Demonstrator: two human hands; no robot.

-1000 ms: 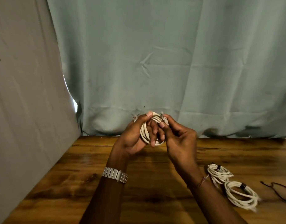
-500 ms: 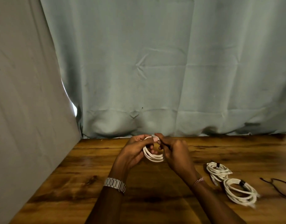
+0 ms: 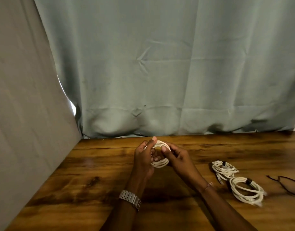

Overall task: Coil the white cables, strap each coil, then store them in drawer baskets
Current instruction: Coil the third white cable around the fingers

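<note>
A white cable coil (image 3: 160, 162) is held upright between both hands above the wooden table (image 3: 96, 180). My left hand (image 3: 144, 157) grips its left side, thumb on the top of the loop. My right hand (image 3: 176, 156) pinches the right side, thumb pressed on the strands. No strap shows on this coil. Two other white coils lie on the table to the right: a nearer one (image 3: 246, 190) and a farther one (image 3: 224, 169), each bound with a black strap.
A grey-green curtain (image 3: 160, 72) hangs along the table's far edge and a grey cloth (image 3: 23, 114) covers the left side. A thin dark cord or pair of glasses (image 3: 286, 184) lies at the right edge. No drawer baskets are in view.
Both hands came down with the coil from in front of the curtain to just above the table. The coil now stands more upright, with both thumbs on its top.
</note>
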